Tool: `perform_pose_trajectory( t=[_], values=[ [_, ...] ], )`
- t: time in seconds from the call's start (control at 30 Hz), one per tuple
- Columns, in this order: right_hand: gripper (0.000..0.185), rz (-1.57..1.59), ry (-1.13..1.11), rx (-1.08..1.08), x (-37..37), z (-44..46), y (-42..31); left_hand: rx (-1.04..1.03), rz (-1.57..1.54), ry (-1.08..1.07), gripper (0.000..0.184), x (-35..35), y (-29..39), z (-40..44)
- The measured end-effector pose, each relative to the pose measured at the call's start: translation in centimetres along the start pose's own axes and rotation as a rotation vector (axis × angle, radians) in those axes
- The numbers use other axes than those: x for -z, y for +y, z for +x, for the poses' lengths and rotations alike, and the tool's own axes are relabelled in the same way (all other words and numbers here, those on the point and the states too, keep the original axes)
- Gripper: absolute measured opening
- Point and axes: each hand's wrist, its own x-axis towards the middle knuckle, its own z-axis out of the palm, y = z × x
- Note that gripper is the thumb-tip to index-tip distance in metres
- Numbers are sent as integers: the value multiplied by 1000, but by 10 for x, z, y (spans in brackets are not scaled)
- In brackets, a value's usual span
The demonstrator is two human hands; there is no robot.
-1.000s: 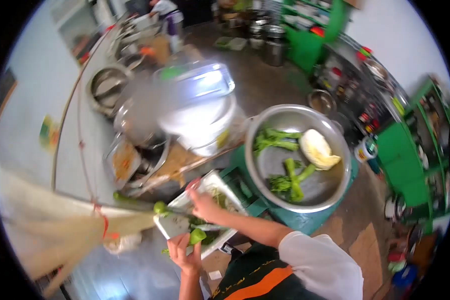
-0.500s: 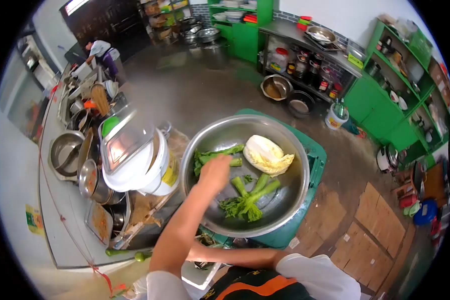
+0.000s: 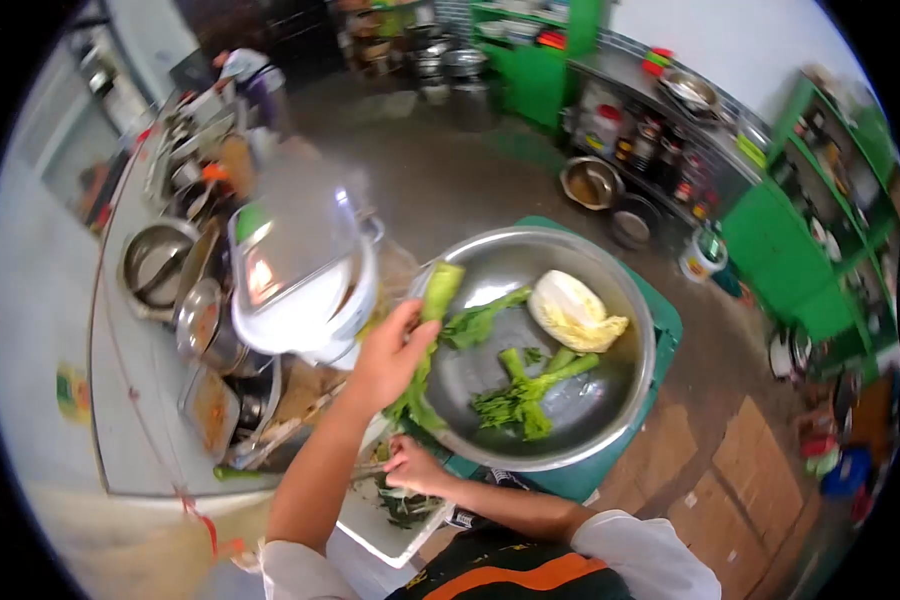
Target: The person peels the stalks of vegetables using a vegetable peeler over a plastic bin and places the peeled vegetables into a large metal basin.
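My left hand (image 3: pixel 385 360) is closed around a leafy green vegetable stalk (image 3: pixel 442 290), its thick pale stem pointing up and its leaves hanging at the left rim of a large steel basin (image 3: pixel 642 385). Lower down, my right hand (image 3: pixel 415 468) has its fingers pinched together above a white container (image 3: pixel 395 550) with greens in it; what they hold is unclear. Inside the basin lie a pale napa cabbage (image 3: pixel 570 312), a bunch of green stalks (image 3: pixel 530 395) and another leafy piece (image 3: pixel 480 322).
Beneath the basin is a green bin top (image 3: pixel 670 330). Left of it, a white bucket (image 3: pixel 315 310) carries a clear lid, beside a counter (image 3: pixel 135 400) crowded with pots. Another person (image 3: pixel 255 80) bends over at the far left. Green cabinets (image 3: pixel 780 240) line the right.
My left hand has lifted a stalk out of the basin and brought it to the left rim. My right hand, formerly hidden behind the left arm, now shows. The view has shifted slightly.
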Motion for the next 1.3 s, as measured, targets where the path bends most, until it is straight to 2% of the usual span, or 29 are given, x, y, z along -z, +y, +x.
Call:
perform_pose_trajectory(
  t=[0.03,0.07,0.1,0.13,0.2,0.27,0.33,0.37,0.47,0.53,0.6,0.67,0.77,0.87,0.93,1.0,1.03,1.1,1.13,1.2,1.3],
  values=[
    [57,-59,68,91,2,14,21,133,-190,13,25,22,3,-29],
    [57,37,79,88,2,16,22,260,-386,35,25,41,1,-62],
    [57,133,91,86,2,16,22,271,-520,25,25,59,-13,-94],
    [59,374,63,-31,6,12,-5,369,-670,152,24,65,-22,-128],
    [55,469,191,-5,5,30,12,404,-823,278,28,66,-51,-187],
    [53,428,260,33,-17,17,-42,475,-957,392,36,58,-58,-231],
    [53,557,221,287,-49,26,-49,551,-1030,404,36,49,-77,-270],
    [52,466,124,284,-65,24,-63,529,-1020,481,37,43,-72,-279],
    [57,242,-132,368,-112,6,-89,423,-889,447,34,27,-79,-311],
    [64,54,-209,505,-137,4,-80,430,-896,499,32,18,-77,-324],
    [63,-24,-264,575,-153,0,-72,438,-890,545,30,12,-75,-335],
    [61,-179,-270,603,-163,-4,-66,478,-914,558,27,7,-72,-343],
    [60,-303,-288,641,-173,-9,-63,409,-842,618,23,0,-71,-356],
    [60,-150,-190,608,-175,26,-51,405,-760,590,19,-1,-71,-372],
    [58,-296,12,614,-167,51,-58,337,-837,512,19,-6,-74,-380],
    [60,-214,15,447,-151,66,-53,293,-860,508,23,-10,-80,-384],
    [60,-219,5,450,-147,65,-48,282,-907,556,22,-15,-83,-385],
    [60,5,-73,367,-144,53,-45,264,-958,602,23,-16,-86,-383],
    [60,6,-76,370,-145,45,-41,262,-955,604,23,-15,-88,-381],
    [62,45,-222,329,-148,23,-34,311,-911,615,27,-17,-93,-376],
    [65,-78,-306,329,-155,-1,-31,311,-877,653,34,-17,-92,-369]
  ],
)
